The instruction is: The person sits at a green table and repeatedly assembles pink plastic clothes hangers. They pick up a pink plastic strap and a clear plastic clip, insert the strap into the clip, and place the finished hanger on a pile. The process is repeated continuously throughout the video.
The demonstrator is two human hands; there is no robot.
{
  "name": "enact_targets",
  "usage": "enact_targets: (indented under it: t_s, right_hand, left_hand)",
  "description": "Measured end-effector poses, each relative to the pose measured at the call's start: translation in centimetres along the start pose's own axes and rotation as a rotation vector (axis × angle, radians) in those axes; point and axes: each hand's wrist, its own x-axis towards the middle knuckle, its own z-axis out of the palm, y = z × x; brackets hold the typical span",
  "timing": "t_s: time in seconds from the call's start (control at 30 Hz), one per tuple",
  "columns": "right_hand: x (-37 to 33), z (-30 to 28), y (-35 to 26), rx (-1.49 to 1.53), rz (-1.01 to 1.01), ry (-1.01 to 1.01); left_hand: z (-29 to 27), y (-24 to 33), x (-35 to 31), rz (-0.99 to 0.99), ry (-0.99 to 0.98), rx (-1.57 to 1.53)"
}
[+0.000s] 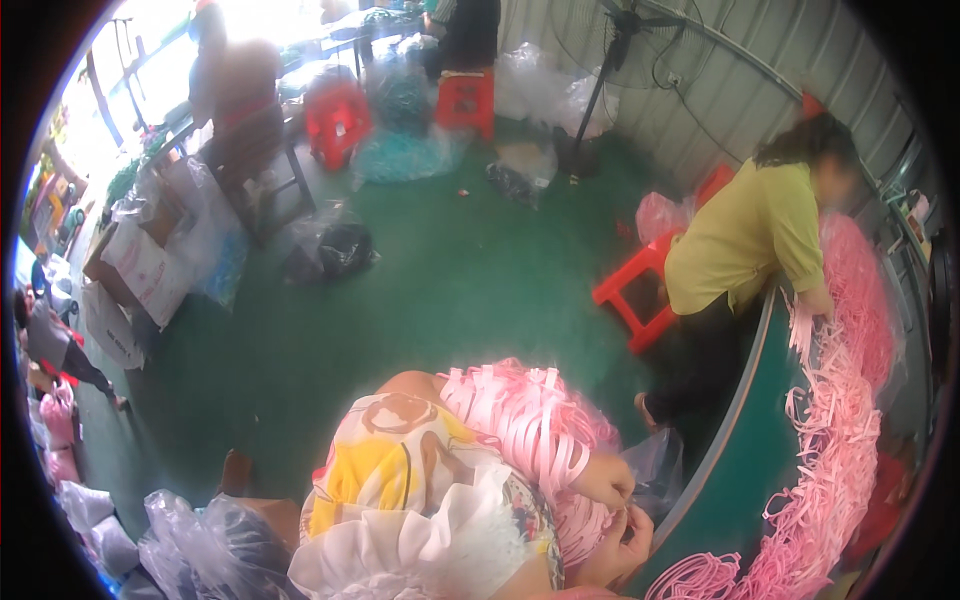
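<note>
My left hand (pixel 603 482) is closed, with its fingertips pinched close to those of my right hand. Coming up from below, my right hand (pixel 628 543) has thumb and fingers bent together in a pinch. Whatever lies between the fingertips is too small to make out. Over my left forearm hangs a thick bunch of looped pink ribbons (pixel 520 405), some falling below the wrist. A long heap of pink ribbons (pixel 830 440) covers the green table (pixel 722 490) to the right of my hands. Nearer me, a looped pink bundle (pixel 695 577) lies at the heap's end.
A co-worker in a yellow-green top (pixel 745 235) leans over the table's far end, a hand in the ribbons. Beside them stands a red stool (pixel 640 290). Plastic bags (pixel 215 545) lie at lower left, cartons (pixel 145 270) farther back. Red stools (pixel 338 122) and a stand fan (pixel 625 25) stand beyond.
</note>
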Motion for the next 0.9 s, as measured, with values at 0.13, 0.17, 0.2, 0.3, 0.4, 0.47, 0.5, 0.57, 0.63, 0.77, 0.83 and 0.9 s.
enact_targets:
  t_s: [0.13, 0.17, 0.2, 0.3, 0.4, 0.47, 0.5, 0.57, 0.63, 0.77, 0.83, 0.9]
  right_hand:
    - [-0.6, -0.1, -1.2, -0.088, -0.226, -0.070]
    - [-0.8, -0.2, -1.4, -0.128, -0.277, -0.071]
    - [-1.0, -0.3, -1.4, -0.155, -0.318, -0.081]
    - [-0.8, -0.8, -2.2, -0.225, -0.577, -0.134]
    - [-0.7, -1.6, -2.9, -0.188, -0.679, -0.304]
    - [-0.5, -1.8, -2.9, -0.129, -0.669, -0.408]
    - [-0.4, -1.7, -2.6, -0.099, -0.660, -0.441]
    - [-0.3, -2.0, -2.7, -0.092, -0.560, -0.480]
    - [-0.1, -2.2, -3.4, -0.112, -0.390, -0.505]
    - [0.5, -2.1, -0.7, 0.046, -0.093, -0.507]
    - [1.1, -2.5, 1.5, -0.092, -0.206, -0.536]
    - [1.3, -2.3, 1.2, 0.098, -0.123, -0.505]
  left_hand:
    - [-0.5, -0.8, -0.4, -0.354, -0.204, -0.422]
    - [-0.4, -0.9, -0.8, -0.373, -0.203, -0.503]
    - [-0.3, -0.9, -1.3, -0.410, -0.193, -0.586]
    - [0.0, -0.6, -2.0, -0.479, -0.207, -0.684]
    - [0.2, -1.0, -2.2, -0.523, -0.284, -0.757]
    - [0.0, -1.6, -2.2, -0.530, -0.381, -0.761]
    - [-0.2, -1.9, -2.5, -0.527, -0.434, -0.759]
    - [-0.1, -2.4, -1.9, -0.484, -0.508, -0.733]
    - [-0.3, -2.8, -1.8, -0.361, -0.465, -0.688]
    - [-0.8, -2.8, -1.6, -0.106, -0.384, -0.626]
    - [-1.0, -2.2, -2.0, -0.053, -0.357, -0.566]
    - [-1.6, -1.3, -2.8, -0.025, -0.304, -0.464]
